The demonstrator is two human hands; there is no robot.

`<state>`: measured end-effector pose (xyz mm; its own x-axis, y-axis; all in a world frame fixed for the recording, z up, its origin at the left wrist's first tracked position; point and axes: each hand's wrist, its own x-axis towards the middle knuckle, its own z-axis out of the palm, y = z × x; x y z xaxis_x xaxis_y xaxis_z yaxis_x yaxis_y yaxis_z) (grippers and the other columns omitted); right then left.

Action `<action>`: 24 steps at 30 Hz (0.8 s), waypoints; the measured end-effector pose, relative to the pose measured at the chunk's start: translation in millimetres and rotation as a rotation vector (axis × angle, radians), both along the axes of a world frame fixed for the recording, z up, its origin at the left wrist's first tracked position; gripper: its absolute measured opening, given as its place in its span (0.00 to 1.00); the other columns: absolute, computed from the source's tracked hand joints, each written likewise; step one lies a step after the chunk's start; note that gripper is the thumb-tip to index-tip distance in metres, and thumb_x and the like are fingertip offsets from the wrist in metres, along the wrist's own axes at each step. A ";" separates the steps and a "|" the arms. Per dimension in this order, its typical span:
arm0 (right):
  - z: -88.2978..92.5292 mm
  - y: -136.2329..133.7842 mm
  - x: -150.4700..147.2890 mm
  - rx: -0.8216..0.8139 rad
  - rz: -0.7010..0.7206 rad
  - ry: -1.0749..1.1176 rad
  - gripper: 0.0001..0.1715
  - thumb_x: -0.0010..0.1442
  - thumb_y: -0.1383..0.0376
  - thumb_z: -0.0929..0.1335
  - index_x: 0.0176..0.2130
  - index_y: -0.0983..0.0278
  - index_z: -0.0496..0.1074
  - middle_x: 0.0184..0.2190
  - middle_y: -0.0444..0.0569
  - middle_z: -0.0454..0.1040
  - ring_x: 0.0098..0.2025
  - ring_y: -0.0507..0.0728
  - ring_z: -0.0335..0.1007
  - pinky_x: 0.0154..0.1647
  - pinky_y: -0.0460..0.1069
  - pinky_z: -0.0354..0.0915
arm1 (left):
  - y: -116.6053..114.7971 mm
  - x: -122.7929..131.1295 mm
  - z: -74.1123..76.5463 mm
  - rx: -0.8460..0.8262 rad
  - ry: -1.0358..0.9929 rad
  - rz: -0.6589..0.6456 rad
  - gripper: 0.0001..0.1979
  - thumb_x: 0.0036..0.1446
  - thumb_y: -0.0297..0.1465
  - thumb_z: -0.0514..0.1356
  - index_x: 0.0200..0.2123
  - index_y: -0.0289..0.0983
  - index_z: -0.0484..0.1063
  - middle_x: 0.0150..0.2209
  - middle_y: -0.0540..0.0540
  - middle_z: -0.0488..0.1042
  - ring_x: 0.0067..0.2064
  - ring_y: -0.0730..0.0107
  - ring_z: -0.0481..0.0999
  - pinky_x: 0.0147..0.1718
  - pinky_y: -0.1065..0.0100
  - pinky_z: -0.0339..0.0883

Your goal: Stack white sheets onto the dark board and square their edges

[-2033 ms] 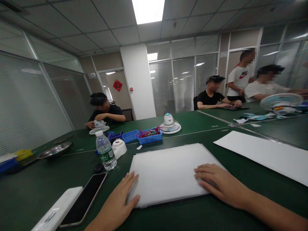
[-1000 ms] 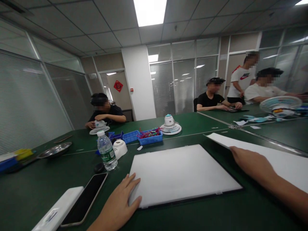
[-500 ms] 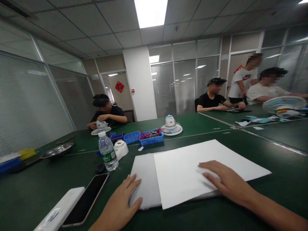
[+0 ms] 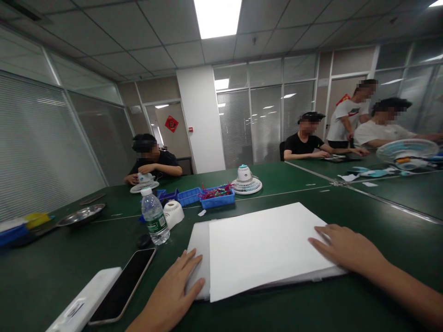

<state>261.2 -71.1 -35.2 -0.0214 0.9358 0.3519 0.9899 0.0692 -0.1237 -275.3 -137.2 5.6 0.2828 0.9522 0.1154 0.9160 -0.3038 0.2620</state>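
Observation:
A large white sheet (image 4: 263, 246) lies on top of a flat white panel (image 4: 199, 258) on the green table (image 4: 380, 216); only the panel's left strip and front edge show. My left hand (image 4: 173, 290) rests flat on the panel's near left corner, fingers stretched out. My right hand (image 4: 346, 249) lies flat on the sheet's right edge, fingers spread.
A black phone (image 4: 121, 286) and a white box (image 4: 81, 304) lie left of my left hand. Behind them stand a water bottle (image 4: 154, 222), a white fan part (image 4: 173, 213), blue trays (image 4: 204, 196) and a small fan (image 4: 245, 180). Several people sit or stand at the far side.
My right hand left the panel, reached right to the white sheet and slid it leftward onto the panel. The sheet now nearly covers it. My left hand stayed put.

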 end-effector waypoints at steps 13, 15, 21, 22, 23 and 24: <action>24.6 -33.6 -64.4 0.014 0.084 -0.142 0.44 0.60 0.31 0.58 0.54 0.57 0.77 0.54 0.61 0.74 0.52 0.73 0.71 0.45 0.69 0.70 | -0.9 -0.8 -0.9 -0.003 0.026 -0.016 0.32 0.67 0.50 0.53 0.69 0.44 0.60 0.72 0.46 0.54 0.72 0.50 0.52 0.68 0.46 0.51; 24.3 -34.4 -66.2 0.025 0.088 -0.134 0.44 0.59 0.31 0.59 0.53 0.58 0.77 0.54 0.62 0.74 0.51 0.73 0.71 0.44 0.68 0.71 | -0.1 -1.2 -3.0 0.005 0.025 -0.024 0.30 0.66 0.47 0.55 0.68 0.45 0.62 0.72 0.47 0.55 0.72 0.49 0.53 0.68 0.46 0.51; 19.7 -37.7 -70.8 0.068 0.118 -0.129 0.44 0.59 0.32 0.59 0.54 0.59 0.77 0.55 0.61 0.73 0.51 0.72 0.71 0.46 0.68 0.70 | 2.0 -3.2 -6.8 0.007 0.020 -0.041 0.27 0.65 0.37 0.54 0.67 0.47 0.63 0.71 0.50 0.55 0.72 0.51 0.52 0.69 0.46 0.52; 19.0 -37.7 -71.0 0.068 0.121 -0.135 0.44 0.59 0.32 0.59 0.54 0.59 0.76 0.56 0.61 0.73 0.51 0.72 0.71 0.46 0.68 0.70 | 1.9 -3.1 -6.5 0.007 0.016 -0.041 0.28 0.65 0.36 0.54 0.68 0.46 0.63 0.71 0.50 0.55 0.72 0.51 0.52 0.69 0.46 0.51; 18.3 -37.0 -70.6 0.064 0.121 -0.141 0.44 0.60 0.32 0.58 0.55 0.59 0.76 0.56 0.61 0.73 0.51 0.72 0.71 0.46 0.68 0.70 | 1.7 -2.8 -6.1 0.008 0.010 -0.040 0.28 0.64 0.35 0.54 0.68 0.46 0.63 0.72 0.50 0.55 0.72 0.51 0.52 0.69 0.46 0.51; 17.7 -35.4 -69.2 0.057 0.115 -0.143 0.45 0.60 0.32 0.58 0.56 0.59 0.75 0.56 0.61 0.72 0.52 0.72 0.71 0.47 0.68 0.70 | 1.3 -2.1 -5.5 0.005 0.005 -0.037 0.29 0.64 0.35 0.53 0.68 0.46 0.62 0.72 0.51 0.54 0.72 0.52 0.52 0.69 0.46 0.50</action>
